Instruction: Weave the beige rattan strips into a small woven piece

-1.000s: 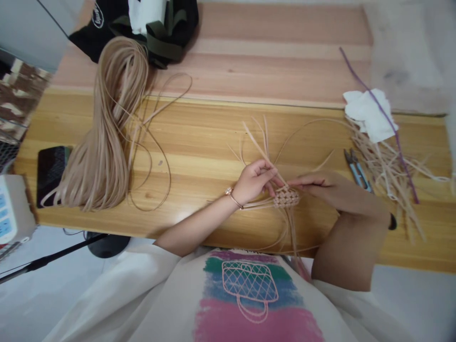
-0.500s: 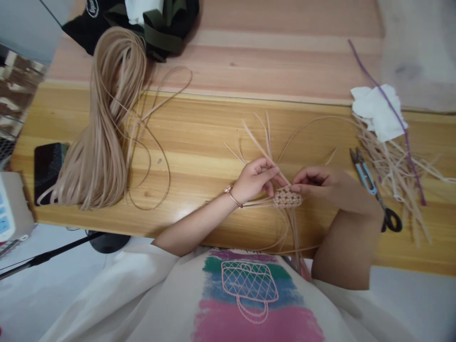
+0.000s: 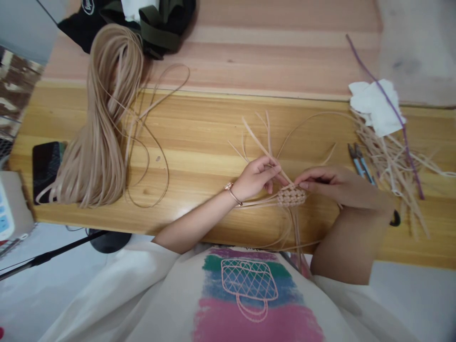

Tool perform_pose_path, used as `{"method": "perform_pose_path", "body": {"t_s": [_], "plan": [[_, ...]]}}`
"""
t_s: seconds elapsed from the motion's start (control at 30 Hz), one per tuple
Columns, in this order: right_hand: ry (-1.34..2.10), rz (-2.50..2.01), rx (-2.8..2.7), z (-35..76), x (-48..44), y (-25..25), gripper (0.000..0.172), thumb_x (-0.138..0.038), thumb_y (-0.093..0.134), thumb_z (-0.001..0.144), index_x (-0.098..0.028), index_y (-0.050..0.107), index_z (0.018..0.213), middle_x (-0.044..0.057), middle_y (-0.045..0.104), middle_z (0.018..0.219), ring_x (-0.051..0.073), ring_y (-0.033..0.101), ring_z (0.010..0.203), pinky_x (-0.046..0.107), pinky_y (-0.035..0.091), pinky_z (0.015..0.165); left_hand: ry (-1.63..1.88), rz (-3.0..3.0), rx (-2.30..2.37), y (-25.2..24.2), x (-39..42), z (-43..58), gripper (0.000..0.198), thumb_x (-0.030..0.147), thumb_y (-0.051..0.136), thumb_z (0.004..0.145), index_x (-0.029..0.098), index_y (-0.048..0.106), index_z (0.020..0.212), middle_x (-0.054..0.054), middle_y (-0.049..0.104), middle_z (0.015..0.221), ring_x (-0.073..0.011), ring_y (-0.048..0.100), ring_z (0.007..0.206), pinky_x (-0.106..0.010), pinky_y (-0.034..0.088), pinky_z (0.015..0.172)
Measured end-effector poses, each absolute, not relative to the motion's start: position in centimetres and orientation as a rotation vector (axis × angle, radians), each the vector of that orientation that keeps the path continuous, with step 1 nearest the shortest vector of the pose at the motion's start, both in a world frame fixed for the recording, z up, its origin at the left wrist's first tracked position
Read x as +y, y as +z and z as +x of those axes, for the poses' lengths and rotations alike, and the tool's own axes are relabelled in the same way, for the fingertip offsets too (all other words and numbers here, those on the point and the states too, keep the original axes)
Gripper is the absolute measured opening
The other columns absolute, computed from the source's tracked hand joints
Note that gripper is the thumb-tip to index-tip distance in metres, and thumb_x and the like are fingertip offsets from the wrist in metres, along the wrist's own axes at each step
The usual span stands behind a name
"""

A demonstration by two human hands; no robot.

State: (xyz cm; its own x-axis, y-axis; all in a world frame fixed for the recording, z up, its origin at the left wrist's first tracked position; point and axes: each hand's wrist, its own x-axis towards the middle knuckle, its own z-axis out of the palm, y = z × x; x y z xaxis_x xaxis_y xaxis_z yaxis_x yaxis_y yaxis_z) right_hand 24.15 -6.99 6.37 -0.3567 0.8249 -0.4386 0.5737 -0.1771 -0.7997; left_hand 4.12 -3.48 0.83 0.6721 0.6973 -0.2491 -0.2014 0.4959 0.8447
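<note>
Left hand (image 3: 257, 177) had its fingers curled nearly together, pinching one of the flat strips (image 3: 265, 149) right where it fed into the little woven patch (image 3: 291, 195), and the right hand (image 3: 333, 182) had its fingertips pressed together on the patch's far edge, so both were clamped on the same piece, which sat close to the near edge of the wooden table (image 3: 199, 142). Loose ends fanned out past the fingers. Further out, scissors (image 3: 363, 164) and a pile of offcuts (image 3: 394, 164) crowded the right side, the big strip bundle (image 3: 101, 137) lay well off left, with bare tabletop between.
</note>
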Motion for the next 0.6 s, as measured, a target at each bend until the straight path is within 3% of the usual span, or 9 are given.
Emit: {"method": "perform_pose_path", "body": {"t_s": [0.23,0.6], "plan": [[1.589,-1.673,-1.770,24.05,-7.19,5.93,0.041,-0.057,0.058,0.075,-0.021,0.067,0.092,0.000,0.057,0.061,0.011,0.046,0.054,0.023,0.032,0.050,0.574,0.874,0.628,1.17,-3.16,3.80,0.022,0.031,0.059,0.081,0.015,0.045,0.074,-0.003,0.068,0.068,-0.0051,0.051,0.037,-0.018,0.037,0.039],[1.632,-1.632,-1.804,23.85,-7.17,6.27,0.040,-0.056,0.056,0.076,-0.020,0.066,0.091,-0.002,0.051,0.057,0.009,0.040,0.051,0.023,0.027,0.047,0.564,0.883,0.605,1.01,-3.59,4.13,0.021,0.032,0.052,0.084,0.019,0.038,0.078,0.001,0.068,0.064,-0.0076,0.054,0.036,-0.018,0.036,0.038]]}}
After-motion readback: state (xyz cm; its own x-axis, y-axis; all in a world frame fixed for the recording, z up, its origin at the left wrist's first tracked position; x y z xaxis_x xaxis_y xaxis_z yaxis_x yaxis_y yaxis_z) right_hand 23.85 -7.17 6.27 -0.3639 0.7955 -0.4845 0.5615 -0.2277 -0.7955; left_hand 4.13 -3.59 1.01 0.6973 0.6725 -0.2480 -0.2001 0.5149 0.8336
